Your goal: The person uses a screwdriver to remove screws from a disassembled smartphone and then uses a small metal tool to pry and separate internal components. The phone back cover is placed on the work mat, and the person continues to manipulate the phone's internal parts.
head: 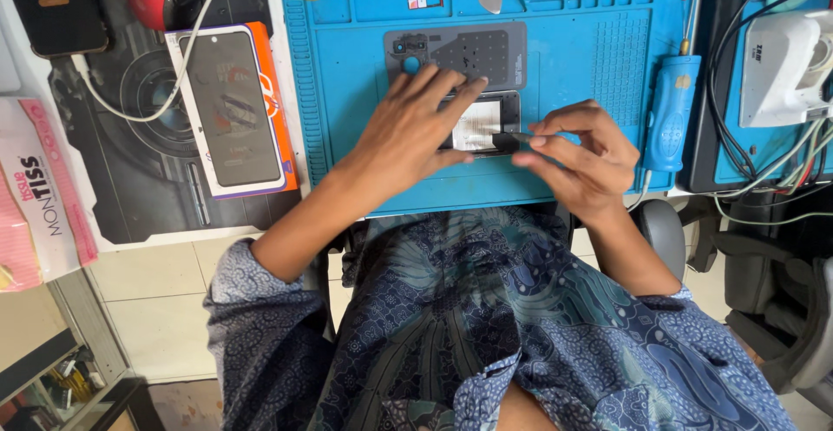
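Head view: left hand [415,132], fingers spread, pins the small dark opened phone [480,124]; right hand [580,155] pinches a thin dark tool [514,137] against its edge. Best kept shallow, steady.

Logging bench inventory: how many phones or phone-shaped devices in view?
3: opened phone on the blue mat under the left hand and right hand; black phone top left; boxed phone left of mat. More may be hidden.

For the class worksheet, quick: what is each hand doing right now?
Left hand: open, flat on the opened phone.
Right hand: pinched shut on a thin dark tool.
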